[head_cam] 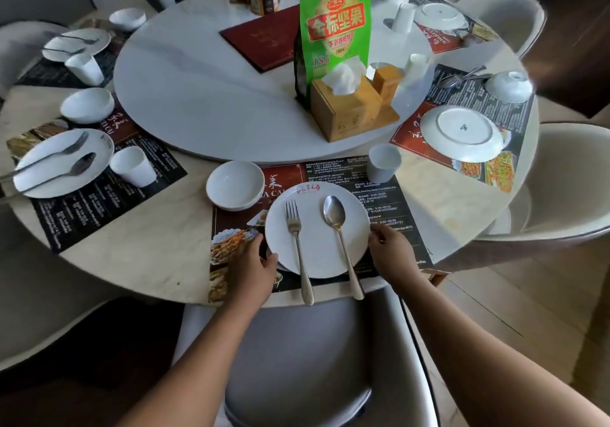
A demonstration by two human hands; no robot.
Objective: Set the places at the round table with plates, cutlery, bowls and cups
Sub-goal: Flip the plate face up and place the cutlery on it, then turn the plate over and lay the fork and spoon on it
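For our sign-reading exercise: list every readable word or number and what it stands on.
"金标坚果", "185": green bag.
"菜", "A CA" (rest hidden): near placemat.
Red mark on plate: blurred.
Small print on near placemat: too small to read.

**Soft daylight, hazy on the right**

Daylight enters from about 2 o'clock and lays pale, washed-out glare over the round table (462,195) toward 3 o'clock. The corner at 8 o'clock is dim. Wide-angle distortion bends the chairs (567,175) at the edges. The 12 o'clock edge is blurred.

Glossy white ceramic plate (317,228); shiny metal fork (297,245), spoon (336,225); printed paper placemat (379,188).
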